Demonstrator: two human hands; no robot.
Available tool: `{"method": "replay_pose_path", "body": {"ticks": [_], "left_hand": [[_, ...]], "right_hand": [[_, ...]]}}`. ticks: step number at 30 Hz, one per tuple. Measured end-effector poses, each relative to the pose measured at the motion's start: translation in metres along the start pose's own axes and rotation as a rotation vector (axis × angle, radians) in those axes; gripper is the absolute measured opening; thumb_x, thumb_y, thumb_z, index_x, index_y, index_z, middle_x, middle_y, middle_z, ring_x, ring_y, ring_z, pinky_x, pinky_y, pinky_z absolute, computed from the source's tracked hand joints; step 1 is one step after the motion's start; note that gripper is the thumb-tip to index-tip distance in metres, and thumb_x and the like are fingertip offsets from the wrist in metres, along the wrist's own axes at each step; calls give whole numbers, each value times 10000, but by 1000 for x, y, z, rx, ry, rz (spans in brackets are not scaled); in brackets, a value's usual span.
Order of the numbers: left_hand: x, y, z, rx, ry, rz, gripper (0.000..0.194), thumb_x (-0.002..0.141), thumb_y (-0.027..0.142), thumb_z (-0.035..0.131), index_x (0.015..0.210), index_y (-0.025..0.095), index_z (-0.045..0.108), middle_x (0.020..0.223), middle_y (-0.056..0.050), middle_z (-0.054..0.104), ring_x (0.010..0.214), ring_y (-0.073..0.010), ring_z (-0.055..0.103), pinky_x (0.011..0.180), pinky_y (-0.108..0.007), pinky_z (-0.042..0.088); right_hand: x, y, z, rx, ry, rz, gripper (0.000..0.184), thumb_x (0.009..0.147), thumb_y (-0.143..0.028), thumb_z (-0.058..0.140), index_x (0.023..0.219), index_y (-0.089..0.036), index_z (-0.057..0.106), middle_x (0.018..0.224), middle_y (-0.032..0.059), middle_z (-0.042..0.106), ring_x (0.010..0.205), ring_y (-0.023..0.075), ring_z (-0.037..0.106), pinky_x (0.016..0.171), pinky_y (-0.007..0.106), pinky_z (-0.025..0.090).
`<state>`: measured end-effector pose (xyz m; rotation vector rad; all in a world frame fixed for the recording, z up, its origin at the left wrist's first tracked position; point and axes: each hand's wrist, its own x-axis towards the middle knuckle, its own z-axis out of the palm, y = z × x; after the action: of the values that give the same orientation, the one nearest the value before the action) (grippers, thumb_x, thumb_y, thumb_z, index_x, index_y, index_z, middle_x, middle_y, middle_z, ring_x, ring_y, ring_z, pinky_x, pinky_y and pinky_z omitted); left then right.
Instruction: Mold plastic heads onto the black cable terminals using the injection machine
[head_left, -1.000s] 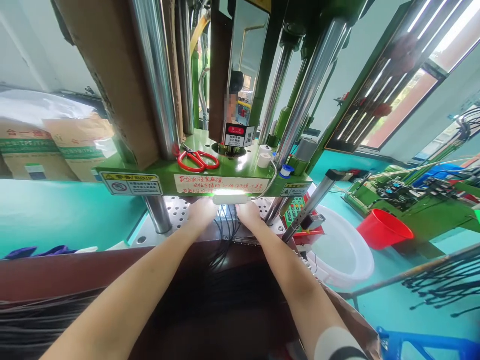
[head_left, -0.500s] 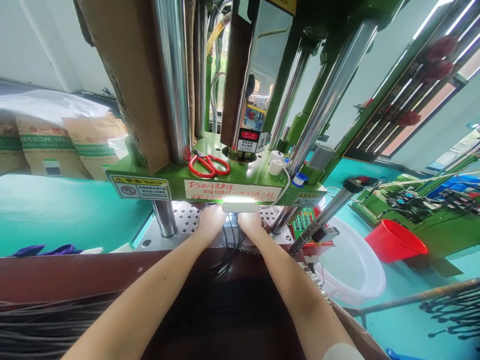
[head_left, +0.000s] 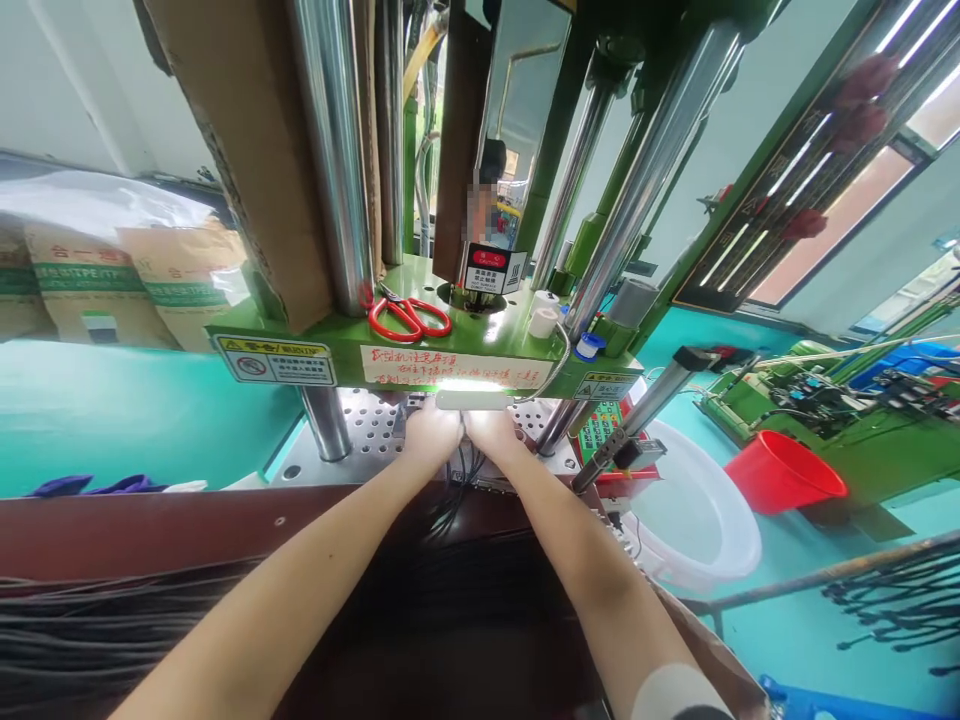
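Both my arms reach forward under the green press platen (head_left: pixel 420 360). My left hand (head_left: pixel 431 436) and my right hand (head_left: pixel 491 432) sit side by side, nearly touching, on the perforated metal bed (head_left: pixel 367 432). Thin black cables (head_left: pixel 463 470) run out between them toward me and over the dark table edge. The fingers of both hands are hidden under the platen and its white light bar (head_left: pixel 474 399), so I cannot see what they hold.
Red scissors (head_left: pixel 406 316) and white tape rolls (head_left: pixel 544 314) lie on the platen among steel columns (head_left: pixel 330 160). A white basin (head_left: pixel 697 505) and red bucket (head_left: pixel 784 480) stand at right. Paper sacks (head_left: pixel 112 280) are stacked left. More black cables (head_left: pixel 97 620) lie at lower left.
My two hands have drawn closer together under the platen, closing the gap over the cables. The camera view has shifted slightly.
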<state>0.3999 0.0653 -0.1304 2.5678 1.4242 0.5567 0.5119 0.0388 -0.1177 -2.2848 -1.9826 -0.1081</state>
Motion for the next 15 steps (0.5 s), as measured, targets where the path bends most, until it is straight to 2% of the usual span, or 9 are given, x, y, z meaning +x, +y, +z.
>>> {"method": "replay_pose_path", "body": {"ticks": [4,10,15], "left_hand": [[-1,3,3,22,-16,44,328,831,182,347,876,88,658,910,-199,632,945,-331,548,781,-403,415],[8,-1,8,16,20,40,306,840,179,348,914,158,644,944,-127,640,987,-260,528,869,-340,376],[10,-2,16,9,90,65,303,837,190,347,877,131,641,915,-142,634,960,-276,536,831,-374,389]], "right_hand": [[4,-5,6,11,19,-15,283,880,-233,377,997,-167,626,1050,105,644,922,217,590,747,299,459],[11,-7,14,10,43,-14,296,885,-223,359,986,-151,628,998,114,656,929,228,579,754,312,452],[13,-5,11,6,63,-32,309,886,-188,341,980,-134,631,1005,117,653,907,231,582,740,311,454]]}}
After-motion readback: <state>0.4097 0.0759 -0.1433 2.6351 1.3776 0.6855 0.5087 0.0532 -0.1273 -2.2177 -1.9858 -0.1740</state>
